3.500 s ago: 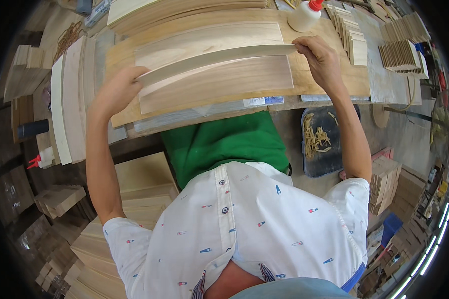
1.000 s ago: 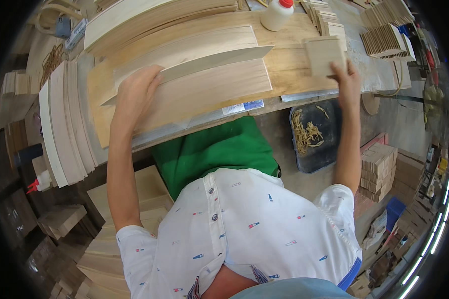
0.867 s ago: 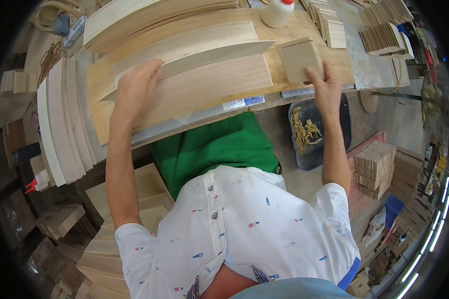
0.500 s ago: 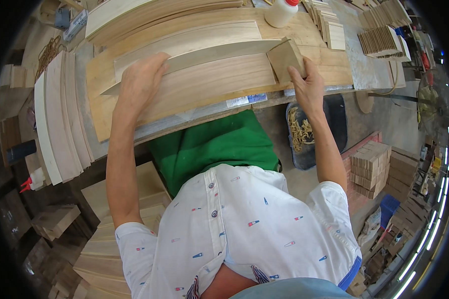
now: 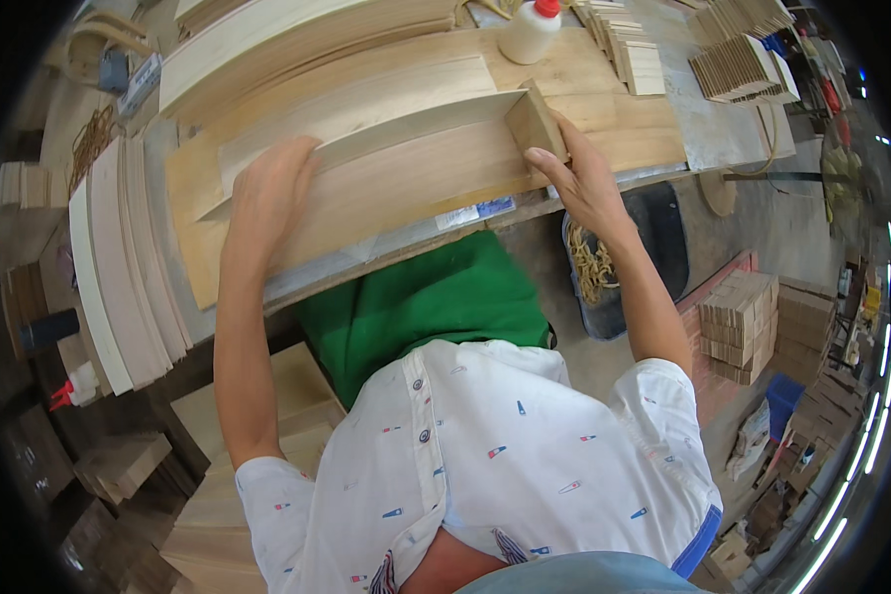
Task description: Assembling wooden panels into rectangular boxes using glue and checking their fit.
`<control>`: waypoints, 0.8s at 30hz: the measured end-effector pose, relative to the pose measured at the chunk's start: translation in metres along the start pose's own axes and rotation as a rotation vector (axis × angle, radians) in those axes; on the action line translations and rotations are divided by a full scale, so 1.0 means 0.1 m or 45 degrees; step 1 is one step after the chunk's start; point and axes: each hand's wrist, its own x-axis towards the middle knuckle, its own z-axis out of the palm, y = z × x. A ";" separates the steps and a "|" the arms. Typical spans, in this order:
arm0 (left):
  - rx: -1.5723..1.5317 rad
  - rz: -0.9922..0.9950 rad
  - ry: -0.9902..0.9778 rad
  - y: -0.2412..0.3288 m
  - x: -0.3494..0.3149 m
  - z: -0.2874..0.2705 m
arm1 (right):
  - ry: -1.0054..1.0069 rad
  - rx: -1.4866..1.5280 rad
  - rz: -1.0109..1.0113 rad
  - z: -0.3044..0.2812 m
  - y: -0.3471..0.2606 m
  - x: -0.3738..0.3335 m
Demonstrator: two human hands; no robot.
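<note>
The counter runs from nine o'clock to two o'clock, its grey top bare at the right end. Long pale wooden boards lie flat along it. At twelve o'clock stands a white glue bottle with a red cap. Stacks of small wooden tiles sit at one o'clock.

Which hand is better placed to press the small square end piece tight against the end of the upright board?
Right, most likely. The right hand already has its fingers on the small square wood piece at the end of the upright board. The left hand lies flat on the long board's far end.
</note>
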 end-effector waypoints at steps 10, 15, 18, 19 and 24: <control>-0.011 -0.075 -0.135 0.24 0.00 -0.23 | 0.627 -0.523 -0.010 -1.10 1.81 1.17; 0.012 -0.060 0.105 0.31 -0.14 -0.28 | 0.147 -0.351 0.373 -1.24 1.94 1.42; 0.039 -0.091 0.201 0.33 -0.26 -0.29 | 0.347 -0.642 0.368 -1.22 2.03 1.45; 0.042 -0.091 0.200 0.35 -0.27 -0.29 | 0.346 -0.639 0.367 -1.22 2.08 1.45; -0.078 0.044 0.359 0.57 -0.30 -0.15 | 0.456 0.100 0.370 -1.54 2.13 1.26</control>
